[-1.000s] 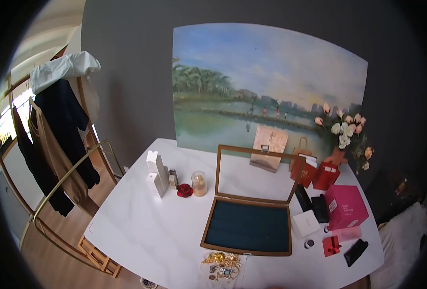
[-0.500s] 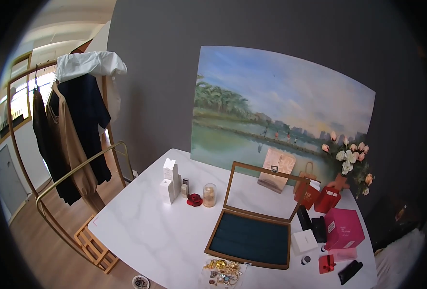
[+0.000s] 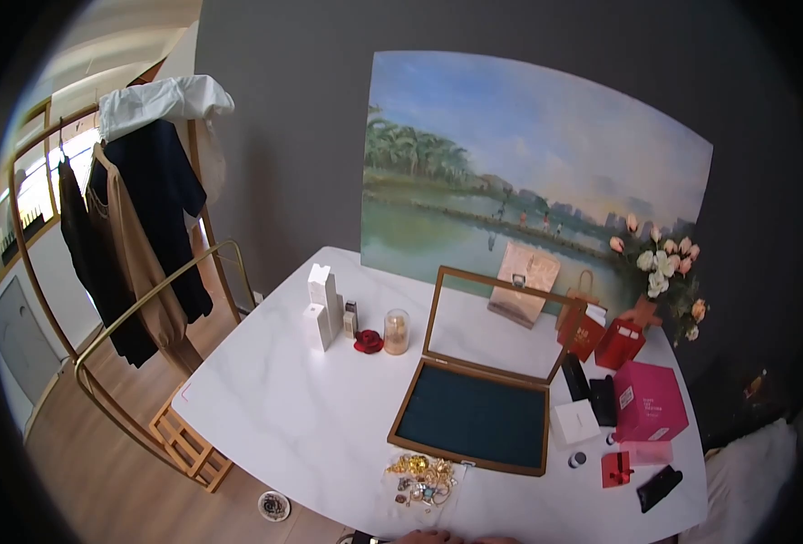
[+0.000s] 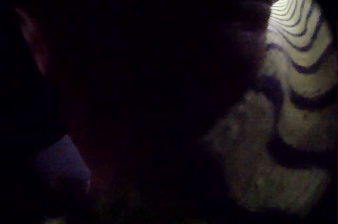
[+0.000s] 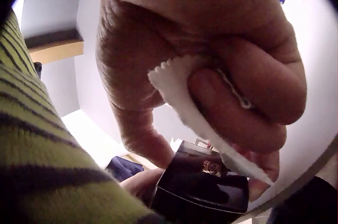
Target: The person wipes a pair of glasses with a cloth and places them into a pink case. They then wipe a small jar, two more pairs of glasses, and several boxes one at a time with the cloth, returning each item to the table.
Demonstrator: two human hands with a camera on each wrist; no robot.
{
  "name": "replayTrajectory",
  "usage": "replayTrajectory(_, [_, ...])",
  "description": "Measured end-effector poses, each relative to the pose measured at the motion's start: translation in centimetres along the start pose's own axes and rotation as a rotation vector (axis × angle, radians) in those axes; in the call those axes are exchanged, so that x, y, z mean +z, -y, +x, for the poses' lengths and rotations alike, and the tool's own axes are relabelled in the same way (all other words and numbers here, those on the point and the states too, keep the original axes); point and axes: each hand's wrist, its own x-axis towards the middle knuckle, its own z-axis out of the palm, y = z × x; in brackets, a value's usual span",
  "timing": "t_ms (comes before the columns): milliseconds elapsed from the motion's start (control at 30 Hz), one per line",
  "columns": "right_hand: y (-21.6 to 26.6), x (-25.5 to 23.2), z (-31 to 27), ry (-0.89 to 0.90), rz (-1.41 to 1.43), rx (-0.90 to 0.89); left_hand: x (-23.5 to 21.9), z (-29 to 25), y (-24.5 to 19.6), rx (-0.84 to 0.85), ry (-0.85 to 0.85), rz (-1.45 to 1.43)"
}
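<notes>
Jewellery (image 3: 424, 479) beyond the left hand (image 3: 428, 537), outside the open case (image 3: 474, 412); work seems barely begun
Right hand (image 5: 211, 44) pinches cloth (image 5: 177, 84) beside a box (image 5: 185, 182); how the left hand's fingers lie cannot be told

In the left wrist view, the left hand (image 4: 158, 81) was so dark that we could not make out its fingers, and the right edge cut off the striped fabric (image 4: 309, 84). In the right wrist view, the curled fingers of the right hand (image 5: 211, 34) hid part of the white cloth (image 5: 177, 84), and the bottom edge cropped the black box (image 5: 203, 187), its gold emblem (image 5: 212, 168) blurred. From the head, we saw mere slivers of both hands, and lettering on the magenta box (image 3: 651, 399) was too small to read.
</notes>
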Motion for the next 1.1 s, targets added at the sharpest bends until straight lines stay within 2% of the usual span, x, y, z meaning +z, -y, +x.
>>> replayTrajectory(67, [-2.4,0.2,0.7,0.033,0.120,-0.052,0.1,-0.2,0.1,-0.019,0.020,0.010])
replayTrajectory(100, [-1.3,0.5,0.2,0.057,0.312,-0.146,-0.1,-0.2,-0.1,-0.033,0.020,0.032])
replayTrajectory(133, [-0.3,0.4,-1.2,0.019,0.271,-0.049,-0.3,-0.2,-0.3,-0.047,0.023,0.051])
replayTrajectory(167, [3.7,-0.3,-3.0,-0.013,0.230,0.053,0.0,-0.2,-0.4,-0.062,0.028,0.066])
replayTrajectory(200, [3.1,-0.3,-2.3,-0.050,0.096,0.004,0.9,0.2,0.1,-0.086,0.077,0.161])
replayTrajectory(233, [2.4,-0.2,-1.5,-0.084,-0.038,-0.048,-1.5,-0.1,-1.6,-0.104,0.123,0.177])
replayTrajectory(267, [4.4,-0.3,-2.3,-0.073,0.037,0.058,-2.3,-0.2,-1.9,-0.086,0.110,0.169])
replayTrajectory(333, [5.5,-0.6,-2.8,-0.118,0.068,0.023,-3.6,0.1,-2.6,-0.103,0.122,0.183])
replayTrajectory(367, [4.1,-0.6,-2.3,-0.185,0.023,-0.121,-3.9,0.2,-2.6,-0.091,0.102,0.200])
replayTrajectory(433, [2.6,-0.7,-1.9,-0.273,0.067,-0.247,-5.8,0.8,-3.5,-0.118,0.108,0.200])
replayTrajectory(500, [4.3,-1.1,-2.5,-0.266,0.220,-0.101,-6.1,1.1,-3.4,-0.118,0.043,0.221])
replayTrajectory(533, [5.2,-1.4,-2.8,-0.275,0.183,-0.178,-6.5,1.3,-3.4,-0.125,0.036,0.190])
replayTrajectory(567, [6.1,-1.7,-3.1,-0.285,0.159,-0.168,-6.7,1.5,-3.5,-0.134,0.026,0.161])
replayTrajectory(667, [5.6,-1.8,-2.8,-0.324,0.166,-0.184,-6.4,1.8,-3.2,-0.127,0.018,0.148])
replayTrajectory(733, [4.6,-1.9,-2.4,-0.287,0.154,-0.239,-6.1,1.8,-3.1,-0.134,0.025,0.129])
replayTrajectory(800, [4.2,-2.1,-1.8,-0.280,0.118,-0.241,-6.3,2.0,-2.9,-0.127,0.023,0.123])
replayTrajectory(867, [4.1,-2.0,-1.9,-0.282,0.092,-0.238,-6.5,2.1,-2.9,-0.201,0.073,0.105])
replayTrajectory(933, [4.5,-2.2,-1.6,-0.233,0.154,-0.156,-6.8,2.3,-2.8,-0.186,0.080,0.105])
replayTrajectory(1100, [4.6,-2.4,-1.0,-0.264,0.097,-0.183,-7.2,2.5,-2.1,-0.192,0.096,0.086])
